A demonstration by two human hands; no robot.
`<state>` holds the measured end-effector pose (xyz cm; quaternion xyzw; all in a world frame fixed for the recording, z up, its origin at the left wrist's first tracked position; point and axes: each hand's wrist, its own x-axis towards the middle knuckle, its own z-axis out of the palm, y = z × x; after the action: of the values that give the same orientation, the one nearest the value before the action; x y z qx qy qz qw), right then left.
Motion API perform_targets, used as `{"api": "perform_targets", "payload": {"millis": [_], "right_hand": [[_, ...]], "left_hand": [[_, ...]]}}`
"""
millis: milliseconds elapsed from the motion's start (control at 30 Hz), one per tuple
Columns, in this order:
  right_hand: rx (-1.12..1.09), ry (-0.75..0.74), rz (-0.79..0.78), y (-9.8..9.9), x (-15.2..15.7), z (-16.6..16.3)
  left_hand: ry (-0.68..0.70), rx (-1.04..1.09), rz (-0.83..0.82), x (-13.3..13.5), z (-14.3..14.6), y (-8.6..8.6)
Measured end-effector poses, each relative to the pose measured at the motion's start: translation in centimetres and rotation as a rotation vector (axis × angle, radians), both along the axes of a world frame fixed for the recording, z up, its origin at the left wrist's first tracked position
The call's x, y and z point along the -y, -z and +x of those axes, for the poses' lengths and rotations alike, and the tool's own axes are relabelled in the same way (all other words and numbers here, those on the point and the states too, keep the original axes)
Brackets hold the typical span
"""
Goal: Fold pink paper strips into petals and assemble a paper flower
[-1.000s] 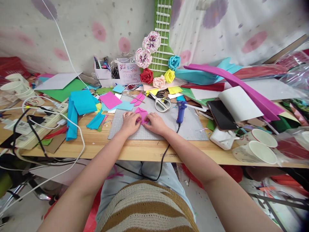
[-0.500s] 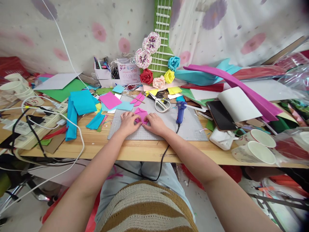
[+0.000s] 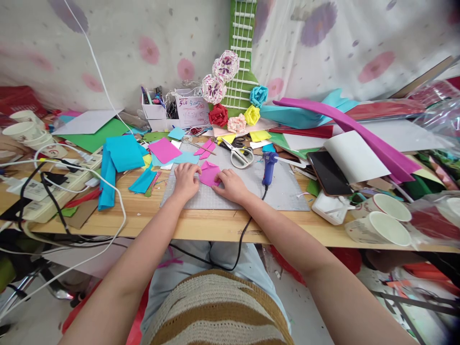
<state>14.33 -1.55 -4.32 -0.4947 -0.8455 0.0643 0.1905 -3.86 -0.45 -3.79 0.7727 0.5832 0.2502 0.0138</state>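
Observation:
A folded pink paper piece (image 3: 210,173) lies on the grey cutting mat (image 3: 283,189) on the wooden table. My left hand (image 3: 186,179) rests curled at its left edge, fingertips pressing the paper. My right hand (image 3: 232,184) presses its lower right corner with closed fingers. Both forearms reach in from the bottom of the view.
Scissors (image 3: 240,153) and a blue glue gun (image 3: 269,165) lie just right of the paper, the gun's black cord dropping over the table's front edge. Coloured paper scraps, a phone (image 3: 328,172), paper cups (image 3: 377,227), paper flowers (image 3: 218,114) and a power strip with cables (image 3: 53,175) crowd the table.
My left hand has slid to the left off the pink paper, so more of the paper shows. My right hand stays on its right corner.

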Motion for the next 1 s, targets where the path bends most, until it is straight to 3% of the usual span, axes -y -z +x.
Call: {"api": "perform_targets", "payload": {"millis": [133,600,1000], "right_hand": [[-0.039,-0.019,0.034,-0.1,0.2,0.1],[0.109,-0.059,0.115,-0.1,0.2,-0.5],[0.142,-0.090,0.201,-1.1,0.1,1.3]], "left_hand": [[0.120,-0.012,-0.052,-0.2,-0.3,0.1],[0.218,0.026,-0.067,-0.7,-0.2,0.1],[0.159,0.087,0.059,-0.8,-0.5,-0.1]]}}
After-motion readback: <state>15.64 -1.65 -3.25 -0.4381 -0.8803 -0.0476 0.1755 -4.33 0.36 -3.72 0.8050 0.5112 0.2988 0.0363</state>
